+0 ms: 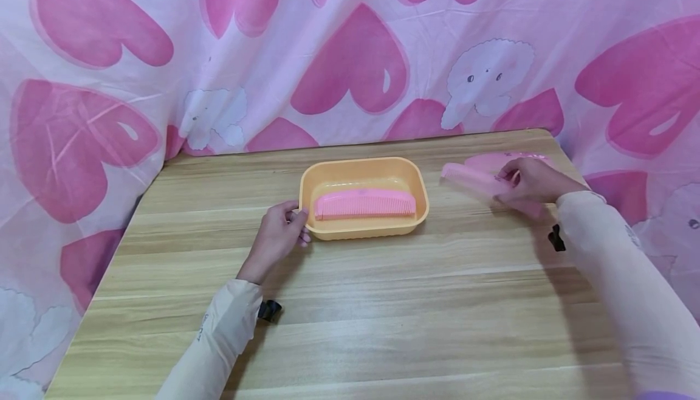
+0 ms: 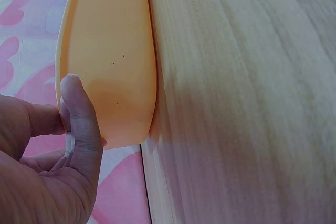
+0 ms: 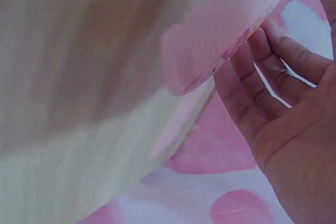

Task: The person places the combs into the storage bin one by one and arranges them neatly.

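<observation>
A light-orange plastic tray (image 1: 377, 230) stands on the table, with a pink comb (image 1: 365, 204) lying inside it. At the tray's left end my left hand (image 1: 276, 233) grips the rim; the left wrist view shows curled fingers against the orange wall (image 2: 110, 40). To the right of the tray, my right hand (image 1: 533, 181) pinches a second pink comb (image 1: 470, 179) along its back edge, tilted and blurred. Another pink comb (image 1: 483, 159) lies just behind it, partly hidden. Up close, the right wrist view has the held comb (image 3: 205, 45) at the fingertips.
The wooden table (image 1: 350, 327) has its back right corner near the combs. A pink and white heart-patterned cloth (image 1: 350, 65) hangs behind and around it. Small black clips (image 1: 270, 311) show beside both wrists.
</observation>
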Demonstrator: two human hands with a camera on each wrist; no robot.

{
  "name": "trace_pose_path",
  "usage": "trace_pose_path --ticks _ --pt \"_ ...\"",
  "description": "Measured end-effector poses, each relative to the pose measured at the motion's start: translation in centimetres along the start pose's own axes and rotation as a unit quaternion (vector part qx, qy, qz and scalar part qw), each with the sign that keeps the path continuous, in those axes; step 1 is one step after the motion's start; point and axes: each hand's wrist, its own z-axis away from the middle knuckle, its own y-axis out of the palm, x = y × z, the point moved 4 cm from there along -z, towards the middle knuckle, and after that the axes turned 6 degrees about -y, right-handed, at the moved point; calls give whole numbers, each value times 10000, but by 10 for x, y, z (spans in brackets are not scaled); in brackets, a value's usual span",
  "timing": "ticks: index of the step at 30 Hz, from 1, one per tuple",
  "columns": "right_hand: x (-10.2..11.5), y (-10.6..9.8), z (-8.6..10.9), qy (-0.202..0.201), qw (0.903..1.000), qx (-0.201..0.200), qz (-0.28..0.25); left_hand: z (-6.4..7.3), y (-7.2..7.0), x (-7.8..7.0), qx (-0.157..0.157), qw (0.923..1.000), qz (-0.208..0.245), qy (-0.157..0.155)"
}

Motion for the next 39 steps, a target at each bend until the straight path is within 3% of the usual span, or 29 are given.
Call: trace_pose_path --ticks 8,19,25,39 --pt "47 -8 -23 -134 9998 -88 -150 0 -1 1 -1 10000 13 23" --pt "112 -9 -53 -982 9950 -161 121 2 -1 -2 -47 10000 -39 19" --pt "144 -1 -69 -1343 9908 -72 157 2 -1 -2 -41 10000 -35 69" --pt "194 31 -97 -1373 9886 566 246 3 0 -3 -28 10000 51 64"
